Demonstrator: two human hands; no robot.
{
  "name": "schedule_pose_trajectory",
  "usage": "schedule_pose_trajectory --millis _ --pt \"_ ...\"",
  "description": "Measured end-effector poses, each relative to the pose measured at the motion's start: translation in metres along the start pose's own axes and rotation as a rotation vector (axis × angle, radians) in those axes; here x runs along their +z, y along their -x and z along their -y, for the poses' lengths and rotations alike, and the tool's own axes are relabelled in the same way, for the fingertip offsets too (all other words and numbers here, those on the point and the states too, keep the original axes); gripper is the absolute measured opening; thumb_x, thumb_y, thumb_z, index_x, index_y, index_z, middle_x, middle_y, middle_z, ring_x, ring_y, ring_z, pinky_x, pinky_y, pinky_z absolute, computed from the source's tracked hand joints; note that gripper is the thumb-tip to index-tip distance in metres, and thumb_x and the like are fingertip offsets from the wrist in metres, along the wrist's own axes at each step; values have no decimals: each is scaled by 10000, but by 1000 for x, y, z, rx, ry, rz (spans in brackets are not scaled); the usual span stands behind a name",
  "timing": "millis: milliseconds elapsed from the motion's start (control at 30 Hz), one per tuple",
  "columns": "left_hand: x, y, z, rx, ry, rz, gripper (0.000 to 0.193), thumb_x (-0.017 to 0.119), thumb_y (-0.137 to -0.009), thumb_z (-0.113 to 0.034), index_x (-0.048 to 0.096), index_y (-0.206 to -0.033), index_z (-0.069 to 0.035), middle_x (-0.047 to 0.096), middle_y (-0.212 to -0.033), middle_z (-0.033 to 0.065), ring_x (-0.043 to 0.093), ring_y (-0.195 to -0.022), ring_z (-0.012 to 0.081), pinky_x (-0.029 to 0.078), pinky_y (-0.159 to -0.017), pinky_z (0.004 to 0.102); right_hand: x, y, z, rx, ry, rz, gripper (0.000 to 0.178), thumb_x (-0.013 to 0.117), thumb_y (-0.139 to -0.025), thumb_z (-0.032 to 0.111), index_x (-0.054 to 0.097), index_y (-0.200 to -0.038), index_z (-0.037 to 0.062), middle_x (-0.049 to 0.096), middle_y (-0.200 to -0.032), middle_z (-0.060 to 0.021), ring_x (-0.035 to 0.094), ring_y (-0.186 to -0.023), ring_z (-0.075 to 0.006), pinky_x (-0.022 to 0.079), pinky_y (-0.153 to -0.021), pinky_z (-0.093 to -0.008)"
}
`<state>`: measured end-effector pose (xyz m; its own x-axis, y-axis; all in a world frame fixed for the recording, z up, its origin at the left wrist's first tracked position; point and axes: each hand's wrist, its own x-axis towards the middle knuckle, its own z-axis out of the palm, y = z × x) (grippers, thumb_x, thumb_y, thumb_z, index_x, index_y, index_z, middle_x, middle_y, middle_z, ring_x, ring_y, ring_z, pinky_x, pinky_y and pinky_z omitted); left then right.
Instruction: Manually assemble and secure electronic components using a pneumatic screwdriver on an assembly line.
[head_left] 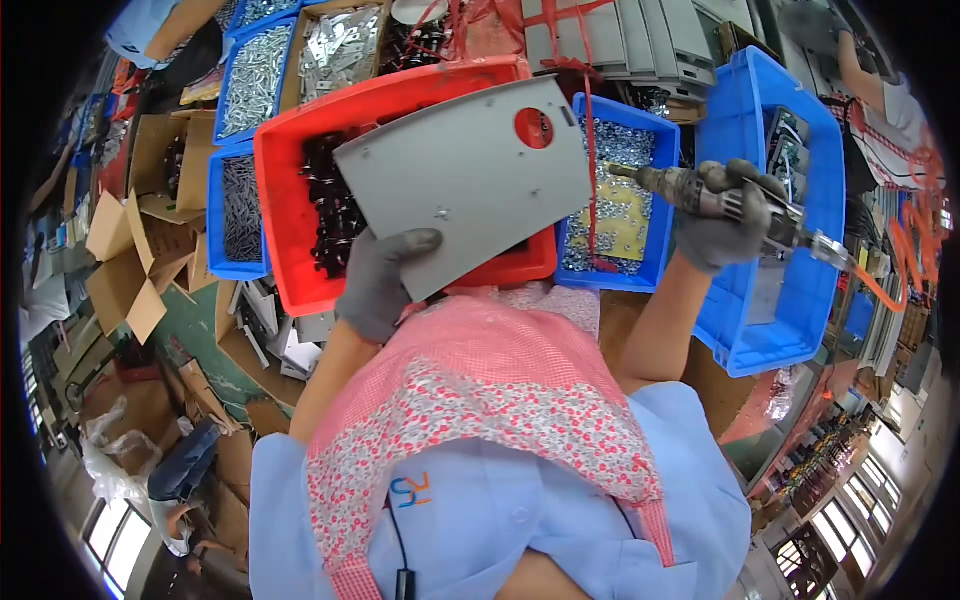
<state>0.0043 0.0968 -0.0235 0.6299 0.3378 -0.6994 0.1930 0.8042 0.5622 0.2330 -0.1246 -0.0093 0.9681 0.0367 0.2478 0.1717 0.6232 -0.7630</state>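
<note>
A flat grey rectangular metal panel (465, 170) is extending forward and right from the left hand's (385, 280) grip, over a red rectangular plastic bin (285, 240) that is holding small dark parts (328, 200). Left of that grip, a small blue plastic bin (242, 270) is standing beside the red one, with open brown cardboard boxes (125, 265) sitting farther left. A metallic cylindrical driver (665, 183) is pointing leftward from the right hand's (725, 220) grip, over a blue plastic bin of silver metal fasteners (630, 145). Right of this grip, a large blue plastic bin (780, 350) is standing. Beyond both grips, grey metal plates (640, 40) are lying stacked.
</note>
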Motion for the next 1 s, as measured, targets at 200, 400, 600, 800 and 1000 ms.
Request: schedule_pose_trajectory --millis 200,400,600,800,1000 --pt "10 2 14 -16 -29 46 350 648 -688 9 573 -1020 88 635 -925 158 646 -773 221 547 -707 334 81 50 8 79 -73 457 324 455 -785 108 539 -1092 46 616 -890 -200 552 -602 -217 497 -522 -417" --pt "5 6 18 -11 -63 82 342 635 -699 21 562 -1026 90 636 -917 150 646 -769 224 552 -711 345 106 75 8 110 -66 361 320 444 -771 -74 438 -1084 -9 587 -815 -218 544 -561 -193 489 -499 -325" --pt "1 15 14 45 -3 76 312 654 -690 36 571 -985 94 644 -887 144 654 -728 222 564 -656 337 117 81 11 64 -65 479 386 464 -737 -32 407 -1118 -5 569 -804 -242 546 -564 -211 504 -551 -374" --pt "6 18 17 76 35 86 329 645 -683 56 571 -1003 83 643 -877 142 655 -734 230 566 -664 346 119 85 9 46 -159 573 358 457 -766 -42 432 -1119 11 564 -823 -244 540 -572 -216 501 -567 -399" --pt "3 14 22 43 112 130 343 625 -658 83 586 -999 69 646 -859 137 653 -729 229 562 -670 355 123 96 11 100 -59 579 347 496 -824 26 459 -1169 20 566 -856 -238 504 -569 -219 452 -530 -406"
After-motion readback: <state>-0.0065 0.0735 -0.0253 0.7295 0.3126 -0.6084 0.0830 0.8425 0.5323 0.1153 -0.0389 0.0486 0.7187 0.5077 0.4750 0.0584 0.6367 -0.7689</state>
